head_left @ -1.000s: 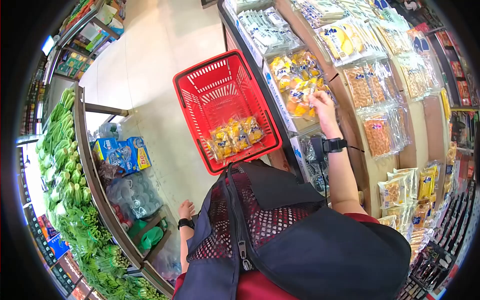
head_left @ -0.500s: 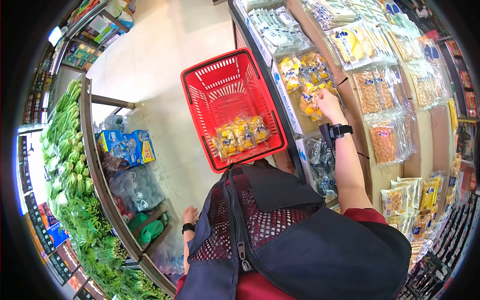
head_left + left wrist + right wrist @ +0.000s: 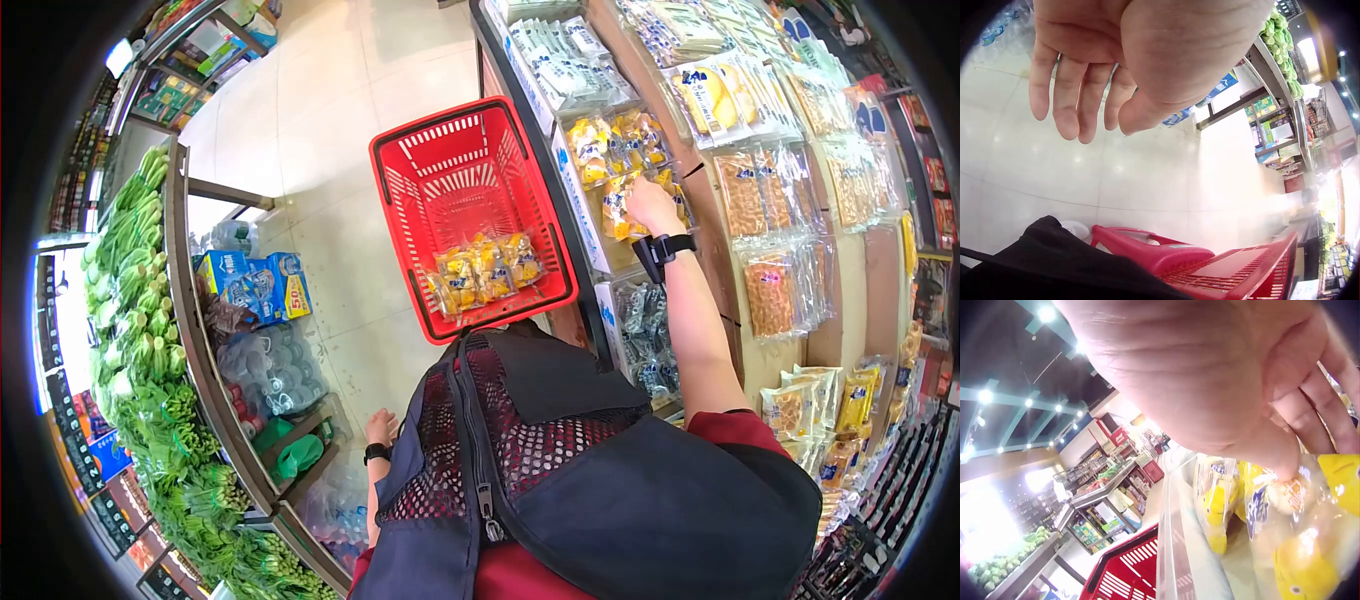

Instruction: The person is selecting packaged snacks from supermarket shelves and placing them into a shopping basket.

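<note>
My right hand (image 3: pixel 650 205) is over the bin of clear-and-yellow snack packets (image 3: pixel 590 150) on the shelf. In the right wrist view its thumb (image 3: pixel 1272 453) presses on a snack packet (image 3: pixel 1291 519) with the fingers curled on the packet's far side. My left hand (image 3: pixel 381 428) hangs low by my side, holding nothing; the left wrist view shows its fingers (image 3: pixel 1066 112) loose and pointing down. A red shopping basket (image 3: pixel 392 215) stands in front of me, with several similar yellow packets (image 3: pixel 487 270) at its near end.
Flat cracker packs (image 3: pixel 770 300) and other bagged goods fill the shelf on the right. Dark packets (image 3: pixel 648 340) occupy a nearer bin. Along the left runs a vegetable stand (image 3: pixel 150 330), with blue boxes (image 3: pixel 250 285) and wrapped bottles (image 3: pixel 270 370) beneath. Pale tiled floor lies between.
My right hand has settled lower among the yellow packets, its fingers closing in. The basket and shelves have shifted rightward in the head view. The left hand still hangs loose.
</note>
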`<state>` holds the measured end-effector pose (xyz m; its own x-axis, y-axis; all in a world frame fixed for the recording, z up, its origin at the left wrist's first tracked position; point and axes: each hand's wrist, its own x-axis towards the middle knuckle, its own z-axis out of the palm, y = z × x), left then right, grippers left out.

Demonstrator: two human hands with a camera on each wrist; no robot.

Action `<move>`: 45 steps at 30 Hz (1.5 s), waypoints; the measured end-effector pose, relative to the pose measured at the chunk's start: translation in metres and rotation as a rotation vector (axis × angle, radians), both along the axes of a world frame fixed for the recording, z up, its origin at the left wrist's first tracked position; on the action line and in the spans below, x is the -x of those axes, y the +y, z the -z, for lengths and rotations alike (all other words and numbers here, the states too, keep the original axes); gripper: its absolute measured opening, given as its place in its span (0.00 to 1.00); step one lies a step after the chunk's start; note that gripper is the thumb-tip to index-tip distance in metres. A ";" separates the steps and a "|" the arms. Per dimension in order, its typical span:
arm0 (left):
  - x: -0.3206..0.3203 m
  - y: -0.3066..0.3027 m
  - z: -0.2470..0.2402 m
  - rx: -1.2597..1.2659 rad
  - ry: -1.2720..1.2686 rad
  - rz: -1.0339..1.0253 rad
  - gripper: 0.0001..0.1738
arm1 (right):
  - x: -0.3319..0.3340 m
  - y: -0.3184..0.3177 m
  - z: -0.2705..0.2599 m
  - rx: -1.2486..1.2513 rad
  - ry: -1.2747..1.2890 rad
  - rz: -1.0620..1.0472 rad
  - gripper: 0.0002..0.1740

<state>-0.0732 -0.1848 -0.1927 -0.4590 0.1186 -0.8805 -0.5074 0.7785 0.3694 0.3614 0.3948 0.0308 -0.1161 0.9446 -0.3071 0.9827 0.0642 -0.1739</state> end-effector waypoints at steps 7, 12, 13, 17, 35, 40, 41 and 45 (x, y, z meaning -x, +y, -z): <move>-0.003 -0.001 0.000 0.008 0.016 -0.026 0.20 | 0.007 -0.019 0.003 -0.174 -0.062 -0.076 0.15; -0.007 -0.006 0.004 0.018 0.003 -0.026 0.21 | 0.013 -0.058 -0.020 -0.317 0.001 -0.042 0.28; -0.008 -0.007 0.005 0.018 0.001 -0.026 0.21 | 0.014 -0.066 -0.016 -0.378 0.012 -0.104 0.30; -0.005 -0.012 0.019 0.036 -0.005 -0.002 0.20 | 0.017 -0.075 -0.001 -0.487 0.036 -0.435 0.18; -0.005 -0.003 -0.010 -0.070 -0.054 0.030 0.20 | -0.005 -0.057 0.019 -0.502 -0.086 -0.499 0.09; -0.010 -0.021 0.000 -0.026 -0.011 0.049 0.21 | 0.010 -0.061 -0.004 -0.422 -0.029 -0.463 0.09; -0.008 -0.026 0.007 -0.030 -0.008 0.091 0.21 | 0.013 -0.061 -0.005 -0.461 -0.024 -0.448 0.08; -0.021 -0.013 -0.021 -0.007 -0.005 -0.099 0.21 | 0.062 -0.065 -0.026 -0.362 0.387 -0.362 0.06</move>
<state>-0.0520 -0.1983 -0.1714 -0.4640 0.0789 -0.8823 -0.5841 0.7216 0.3717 0.2998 0.3295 0.0572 -0.4853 0.8610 0.1524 0.7584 0.5013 -0.4167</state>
